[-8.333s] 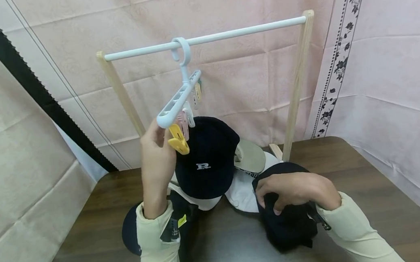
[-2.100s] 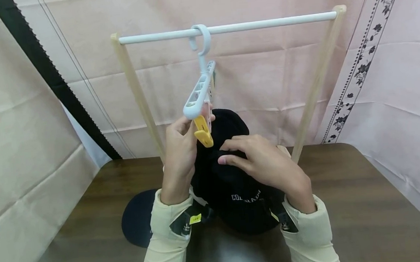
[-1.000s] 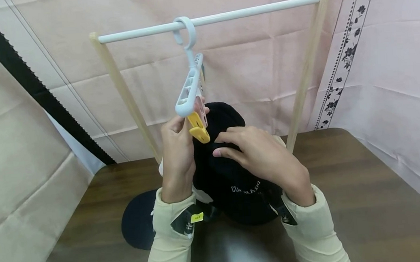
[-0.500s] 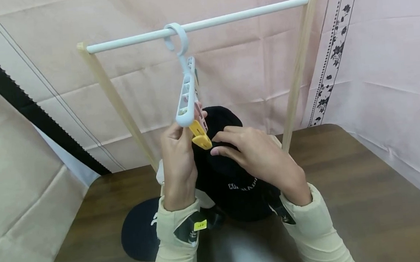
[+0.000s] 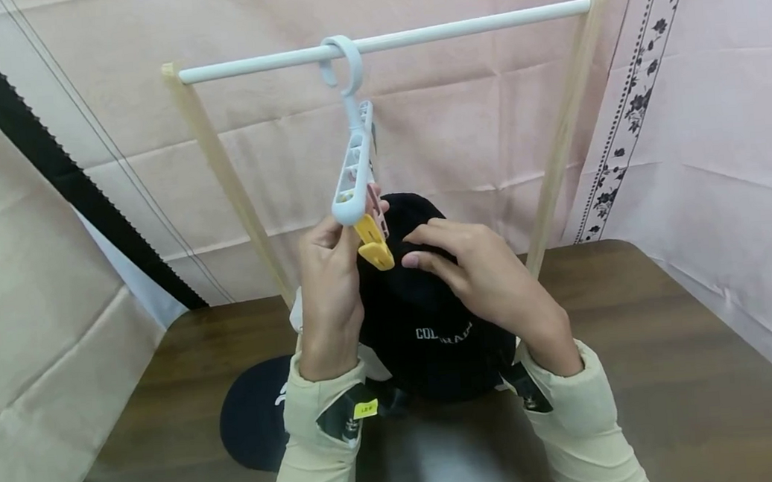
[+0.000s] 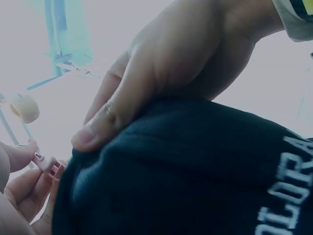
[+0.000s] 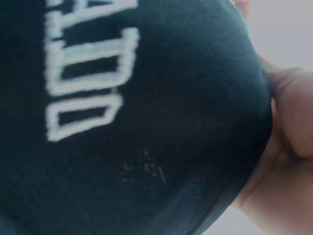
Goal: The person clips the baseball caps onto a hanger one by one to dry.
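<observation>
In the head view, my left hand [image 5: 329, 297] is raised to the near end of a light blue clip hanger [image 5: 353, 170]. Its thumb and fingers pinch a pink clothespin [image 6: 49, 164], as the left wrist view shows. Beside that pin hangs a yellow clothespin [image 5: 374, 245]. My right hand [image 5: 496, 278] grips a black cap [image 5: 424, 305] with white arched lettering, its gathered edge held close to the pink pin. In the right wrist view the cap's lettered side [image 7: 195, 98] fills most of the picture.
The hanger hooks over a white rail [image 5: 465, 28] on wooden posts. A navy cap [image 5: 253, 414] lies on the brown table [image 5: 671, 370] at the left. Another dark cap's rounded top [image 5: 413, 208] shows behind the held one, with white fabric [image 5: 373, 363] partly hidden below.
Since the oldest frame, my right hand has brought the black cap from the table's right side up beside the hanger's clothespins. Over the last second both hands stay nearly still while the view shifts slightly.
</observation>
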`<state>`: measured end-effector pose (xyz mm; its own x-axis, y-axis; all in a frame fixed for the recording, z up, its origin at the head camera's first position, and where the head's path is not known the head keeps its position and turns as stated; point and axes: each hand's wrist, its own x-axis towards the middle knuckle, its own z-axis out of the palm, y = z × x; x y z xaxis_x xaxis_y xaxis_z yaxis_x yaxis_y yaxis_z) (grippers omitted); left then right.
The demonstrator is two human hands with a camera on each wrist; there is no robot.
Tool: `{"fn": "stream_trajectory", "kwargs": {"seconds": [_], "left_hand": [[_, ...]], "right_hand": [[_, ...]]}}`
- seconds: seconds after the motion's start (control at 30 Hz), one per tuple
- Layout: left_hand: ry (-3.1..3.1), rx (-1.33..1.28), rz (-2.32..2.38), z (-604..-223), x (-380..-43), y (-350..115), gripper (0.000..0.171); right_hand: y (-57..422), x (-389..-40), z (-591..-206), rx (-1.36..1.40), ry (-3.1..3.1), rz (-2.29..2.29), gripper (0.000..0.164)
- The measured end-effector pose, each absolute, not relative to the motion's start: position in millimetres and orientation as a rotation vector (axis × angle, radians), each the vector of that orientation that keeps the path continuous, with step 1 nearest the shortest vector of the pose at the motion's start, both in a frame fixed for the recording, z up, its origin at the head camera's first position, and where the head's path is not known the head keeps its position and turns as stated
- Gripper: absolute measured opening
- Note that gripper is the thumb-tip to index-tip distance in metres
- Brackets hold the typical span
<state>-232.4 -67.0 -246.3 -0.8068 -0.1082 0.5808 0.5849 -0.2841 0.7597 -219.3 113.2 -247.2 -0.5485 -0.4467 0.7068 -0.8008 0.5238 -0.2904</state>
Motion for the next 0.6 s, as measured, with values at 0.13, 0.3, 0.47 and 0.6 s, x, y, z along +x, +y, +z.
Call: {"fn": "stream_trajectory", "kwargs": {"seconds": [0.13,0.3,0.47,0.6], "left_hand": [[-1.528,-0.612,-2.129,-247.2,-233.4,-65.0,0.031],[-1.503,-0.635,-2.128,-246.7,-235.2,-64.4,0.033],[-1.513,-0.603,-2.118,-246.6,-234.3,-65.6,0.031],[-1.523,-0.594,-2.098,-246.5,-235.1,-67.4,0.029]], "right_hand": [[112.7,-219.6,-247.4,0.995,-2.145,0.867,0.013],[108.2,-219.9,-245.9,0.956,-2.123,0.857,0.017],[102.2,-220.3,-249.2,0.915,-2.107,0.865,0.018],[99.0,-221.2,-251.8,0.9,-2.103,0.884,0.02]]}}
